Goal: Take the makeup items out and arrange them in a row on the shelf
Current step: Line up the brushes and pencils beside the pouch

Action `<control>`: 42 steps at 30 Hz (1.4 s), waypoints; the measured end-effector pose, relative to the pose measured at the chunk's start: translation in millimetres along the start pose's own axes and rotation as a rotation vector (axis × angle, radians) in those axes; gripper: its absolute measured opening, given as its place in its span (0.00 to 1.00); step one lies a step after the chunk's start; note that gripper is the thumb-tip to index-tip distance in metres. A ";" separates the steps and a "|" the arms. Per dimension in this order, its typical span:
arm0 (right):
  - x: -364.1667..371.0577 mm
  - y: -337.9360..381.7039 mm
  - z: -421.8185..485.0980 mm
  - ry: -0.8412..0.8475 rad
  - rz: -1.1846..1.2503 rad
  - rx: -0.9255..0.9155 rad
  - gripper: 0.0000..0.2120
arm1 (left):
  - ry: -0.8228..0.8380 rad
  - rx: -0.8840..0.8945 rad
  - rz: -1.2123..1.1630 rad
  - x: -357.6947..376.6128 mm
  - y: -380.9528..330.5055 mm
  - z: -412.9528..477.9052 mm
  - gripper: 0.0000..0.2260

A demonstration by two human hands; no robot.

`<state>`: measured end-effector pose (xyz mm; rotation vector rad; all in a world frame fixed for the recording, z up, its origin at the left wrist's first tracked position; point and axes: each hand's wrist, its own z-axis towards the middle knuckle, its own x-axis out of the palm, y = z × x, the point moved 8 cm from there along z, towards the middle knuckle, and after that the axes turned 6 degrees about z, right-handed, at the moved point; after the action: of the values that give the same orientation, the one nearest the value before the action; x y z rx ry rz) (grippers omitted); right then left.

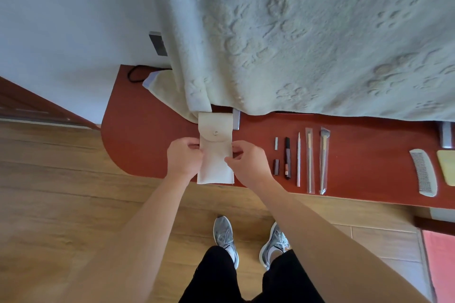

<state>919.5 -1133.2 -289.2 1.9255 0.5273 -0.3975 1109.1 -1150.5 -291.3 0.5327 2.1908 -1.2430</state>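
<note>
A cream fabric pouch [214,155] with a snap button lies on the red-brown shelf [142,130], its flap open toward the wall. My left hand [183,157] pinches the pouch's left edge and my right hand [247,165] pinches its right edge. To the right, makeup items lie in a row: a small silver cap [276,143], a small dark cap [276,167], a dark lip pencil [287,157], a thin pale stick [298,159] and two brushes in clear sleeves [309,160] [324,160].
A pale textured towel [307,37] hangs over the back of the shelf. A grey comb [424,176] and a yellow-green item [446,167] lie at the far right. Metal brackets [236,119] stand by the wall. Wooden floor and my shoes are below.
</note>
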 end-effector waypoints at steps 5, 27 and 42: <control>-4.5 -1.1 -1.8 0.001 0.031 0.006 0.15 | 0.018 0.001 -0.039 1.6 -2.8 -0.5 0.10; -65.1 -31.5 -21.9 -0.113 0.099 0.127 0.12 | 0.052 0.163 -0.130 42.2 -53.7 -37.6 0.09; -87.7 -43.4 -22.2 -0.222 -0.111 0.046 0.03 | -0.015 0.260 0.113 71.3 -52.2 -25.8 0.12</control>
<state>823.0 -1113.4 -270.2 1.8717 0.4832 -0.6912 1017.1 -1149.1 -292.6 0.7364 1.9687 -1.4733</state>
